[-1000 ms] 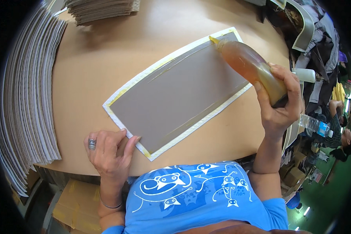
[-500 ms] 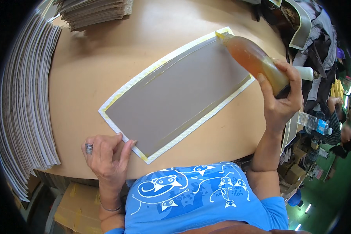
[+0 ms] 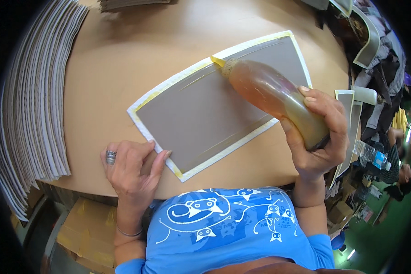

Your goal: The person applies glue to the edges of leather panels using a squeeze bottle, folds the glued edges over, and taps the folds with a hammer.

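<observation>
A grey panel (image 3: 205, 114) with a white border and yellowish strips along it lies diagonally on the table. My right hand (image 3: 316, 132) is closed round a translucent, amber-to-olive squeeze bottle (image 3: 265, 89). The bottle's yellow nozzle (image 3: 217, 61) is at the panel's far border, left of its middle; contact is unclear. My left hand (image 3: 131, 169) is open with curled fingers, a ring on one, its fingertips resting on the panel's lower-left edge.
Stacked sheets line the table (image 3: 96, 91) at left (image 3: 36, 105) and back (image 3: 132, 5). Bordered pieces (image 3: 344, 114), a white container (image 3: 365, 95), a water bottle (image 3: 370, 155) and dark materials are at right. A co-worker (image 3: 399, 169) is beyond. A cardboard box (image 3: 82, 228) sits below.
My right hand and the squeeze bottle have moved left and toward me; the nozzle has travelled from the far right corner leftward along the border. My left hand keeps its place on the edge.
</observation>
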Motion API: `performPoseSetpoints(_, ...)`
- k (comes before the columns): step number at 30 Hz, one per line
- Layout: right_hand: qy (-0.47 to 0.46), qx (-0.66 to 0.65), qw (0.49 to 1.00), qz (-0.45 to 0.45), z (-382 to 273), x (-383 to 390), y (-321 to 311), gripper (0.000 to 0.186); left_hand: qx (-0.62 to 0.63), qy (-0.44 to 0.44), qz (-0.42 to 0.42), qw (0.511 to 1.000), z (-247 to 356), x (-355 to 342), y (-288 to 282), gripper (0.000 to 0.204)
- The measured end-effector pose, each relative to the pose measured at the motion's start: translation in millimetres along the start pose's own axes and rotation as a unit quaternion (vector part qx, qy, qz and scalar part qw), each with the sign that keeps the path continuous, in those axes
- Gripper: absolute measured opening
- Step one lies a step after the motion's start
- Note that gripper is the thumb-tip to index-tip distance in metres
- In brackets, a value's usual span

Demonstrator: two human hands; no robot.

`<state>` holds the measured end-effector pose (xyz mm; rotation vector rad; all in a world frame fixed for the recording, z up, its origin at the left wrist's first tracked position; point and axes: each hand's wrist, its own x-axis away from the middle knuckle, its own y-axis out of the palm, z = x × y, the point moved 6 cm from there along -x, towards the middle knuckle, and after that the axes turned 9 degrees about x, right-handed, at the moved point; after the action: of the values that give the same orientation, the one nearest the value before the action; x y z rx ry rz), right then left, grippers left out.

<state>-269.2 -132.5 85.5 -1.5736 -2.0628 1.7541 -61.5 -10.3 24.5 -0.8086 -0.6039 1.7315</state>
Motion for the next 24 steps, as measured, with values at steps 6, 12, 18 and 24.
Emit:
performPoseSetpoints(6, -0.014, -0.023, 0.999, -0.031, -18, 0, 9, 0.047, -0.006, -0.002, -0.001, 1.000, -2, 1, 0, 0.031)
performPoseSetpoints(12, -0.012, -0.045, 0.997, -0.060, -34, -1, 18, 0.048, 0.006, 0.006, 0.006, 1.000, -2, 0, -1, 0.029)
performPoseSetpoints(18, -0.019, -0.068, 0.994, -0.080, -40, -1, 20, 0.049, 0.006, 0.010, 0.010, 1.000, -2, 0, 0, 0.027)
performPoseSetpoints(24, -0.045, -0.075, 0.987, -0.132, -62, -5, 33, 0.043, 0.005, 0.030, 0.015, 0.999, 0, -3, -1, 0.029)
